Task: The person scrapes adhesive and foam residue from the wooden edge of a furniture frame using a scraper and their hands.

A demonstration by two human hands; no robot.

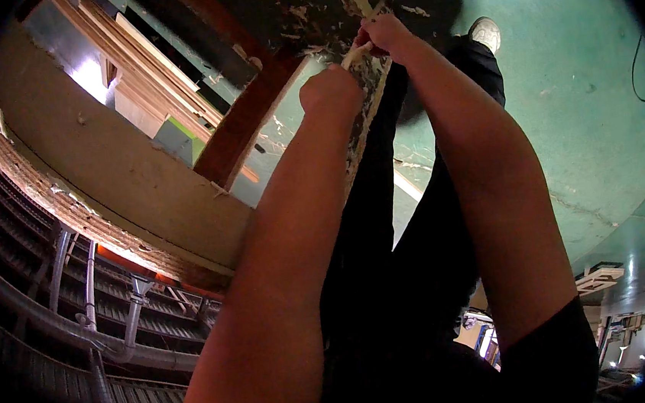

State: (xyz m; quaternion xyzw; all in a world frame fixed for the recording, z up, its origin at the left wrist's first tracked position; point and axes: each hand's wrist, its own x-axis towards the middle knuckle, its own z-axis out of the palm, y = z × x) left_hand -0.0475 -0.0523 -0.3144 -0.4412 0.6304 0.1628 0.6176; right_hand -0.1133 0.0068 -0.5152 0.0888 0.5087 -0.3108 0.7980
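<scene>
A long, narrow board [371,93] with a mottled dark face and ragged pale edges runs from the top of the view down past my hands, toward my legs. My left hand [330,91] is closed at its left edge, with the fingers mostly hidden behind the fist. Just beyond and to the right, my right hand [387,36] is closed in a pinch over the same board. Between the two hands shows a thin pale strip [356,54]; its material is too small to tell. Both forearms reach up from the lower edge.
To the left stands a large brown panel [128,168] with a rough, layered edge. A reddish-brown beam [243,124] lies beside it. Long wooden boards [150,71] are stacked behind. Shavings litter the dark area at the top. Green floor [557,81] spreads right, with my white shoe [485,34].
</scene>
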